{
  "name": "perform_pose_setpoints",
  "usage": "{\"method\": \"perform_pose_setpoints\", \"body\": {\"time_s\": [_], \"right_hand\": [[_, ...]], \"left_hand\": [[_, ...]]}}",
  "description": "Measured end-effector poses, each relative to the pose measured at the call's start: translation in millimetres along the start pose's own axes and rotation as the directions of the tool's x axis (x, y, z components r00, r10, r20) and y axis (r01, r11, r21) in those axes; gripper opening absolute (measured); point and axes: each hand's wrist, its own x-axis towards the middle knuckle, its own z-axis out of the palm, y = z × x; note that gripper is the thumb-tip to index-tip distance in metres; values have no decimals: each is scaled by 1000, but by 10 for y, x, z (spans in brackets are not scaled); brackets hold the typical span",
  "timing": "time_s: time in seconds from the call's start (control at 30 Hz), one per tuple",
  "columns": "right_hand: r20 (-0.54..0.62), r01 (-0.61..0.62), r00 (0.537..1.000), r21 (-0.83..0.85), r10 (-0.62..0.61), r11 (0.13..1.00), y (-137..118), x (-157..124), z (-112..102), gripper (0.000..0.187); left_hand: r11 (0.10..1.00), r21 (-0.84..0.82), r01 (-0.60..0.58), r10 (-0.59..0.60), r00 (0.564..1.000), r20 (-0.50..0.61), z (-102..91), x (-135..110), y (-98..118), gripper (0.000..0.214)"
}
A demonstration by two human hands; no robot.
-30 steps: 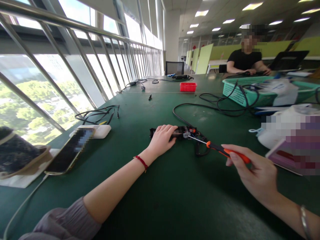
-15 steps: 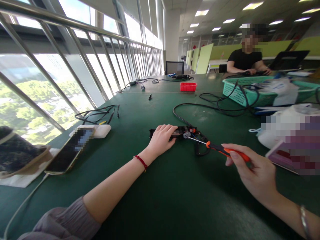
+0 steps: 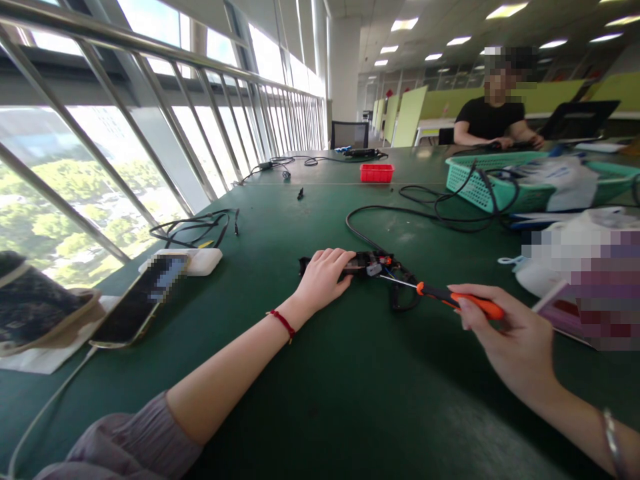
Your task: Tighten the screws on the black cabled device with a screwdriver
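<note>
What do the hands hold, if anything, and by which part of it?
The right hand holds the screwdriver by the rear part of its handle. The left hand lies over the black device; whether it grips cannot be told.

I saw bright windows [image 3: 263,53] behind a railing [image 3: 100,33] along the left edge of the desk [image 3: 280,400], a chair [image 3: 350,135] and green partitions [image 3: 411,120] past its far edge.

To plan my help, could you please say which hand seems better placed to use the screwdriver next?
Probably the right: the right hand holds the orange-and-black screwdriver, its tip close to the black corded device, while the left hand grips that device, seemingly steadying it.
</note>
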Motion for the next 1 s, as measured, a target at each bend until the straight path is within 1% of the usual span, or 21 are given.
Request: {"method": "perform_pose_setpoints", "body": {"time_s": [0.1, 0.17, 0.23, 0.3, 0.4, 0.43, 0.47, 0.5, 0.53, 0.57, 0.6, 0.63, 0.67, 0.7, 0.73, 0.8, 0.83, 0.87, 0.9, 0.97, 1.0], "right_hand": [[16, 113, 993, -35, -113, 993, -62, -1, 30, 12], [23, 145, 989, -38, -144, 989, -112, 22, 67, 10], [35, 133, 991, -41, -131, 990, -163, 101, 109, 12], [116, 84, 990, -45, -78, 995, -216, 263, 144, 15], [128, 49, 991, -109, -35, 993, -299, 651, 177, 24], [183, 39, 983, -137, -13, 990, -325, 796, 186, 28], [261, 2, 964, -158, 39, 987, -349, 937, 196, 31], [366, -54, 924, -162, 111, 985, -372, 1067, 208, 31], [454, -110, 873, -168, 176, 980, -393, 1180, 222, 30], [539, -144, 813, -180, 220, 973, -413, 1274, 238, 26], [584, -166, 776, -175, 239, 970, -433, 1349, 253, 24], [595, -195, 762, -165, 255, 967, -454, 1407, 266, 22], [588, -219, 760, -167, 275, 961, -476, 1450, 275, 19], [587, -218, 762, -163, 272, 962, -500, 1480, 279, 16], [552, -213, 790, -164, 268, 963, -525, 1500, 277, 16], [459, -206, 854, -134, 245, 969, -569, 1510, 258, 20], [388, -189, 898, -86, 208, 978, -584, 1501, 244, 20], [339, -173, 925, -32, 174, 984, -593, 1482, 231, 20], [300, -162, 942, 20, 148, 987, -593, 1455, 219, 20], [310, -163, 942, 80, 131, 983, -567, 1389, 203, 19], [285, -170, 949, 107, 134, 980, -543, 1356, 199, 19]], "left_hand": [[1000, 13, 3, -3, 1000, -2, 0, 3, 2, 35], [1000, 22, 8, -8, 1000, -1, -3, 5, 5, 35], [1000, 26, 11, -11, 1000, 5, -6, 8, 8, 36], [999, 29, 16, -17, 1000, 12, -6, 11, 8, 36], [999, 21, 36, -37, 999, 29, 2, 14, -8, 35], [999, 14, 42, -43, 998, 36, 7, 14, -18, 35], [999, 5, 45, -45, 998, 43, 13, 14, -30, 35], [999, -4, 43, -43, 998, 50, 19, 13, -41, 35], [999, -12, 36, -35, 998, 53, 25, 13, -52, 35], [1000, -16, 26, -25, 998, 53, 29, 12, -60, 35], [1000, -15, 16, -15, 999, 50, 31, 12, -66, 35], [1000, -11, 8, -8, 999, 46, 32, 11, -69, 34], [1000, -3, 4, -4, 999, 42, 30, 11, -69, 34], [1000, 3, 3, -3, 999, 39, 27, 12, -68, 34], [1000, 7, 4, -4, 999, 39, 24, 12, -67, 35], [1000, 7, 10, -10, 999, 45, 16, 14, -62, 36], [1000, 5, 14, -14, 999, 50, 12, 16, -60, 36], [1000, 4, 17, -17, 998, 54, 9, 17, -59, 36], [1000, 3, 20, -20, 998, 58, 7, 18, -58, 37], [1000, 2, 23, -23, 998, 62, 5, 20, -57, 37], [1000, 2, 24, -25, 998, 62, 6, 20, -56, 37]]}}
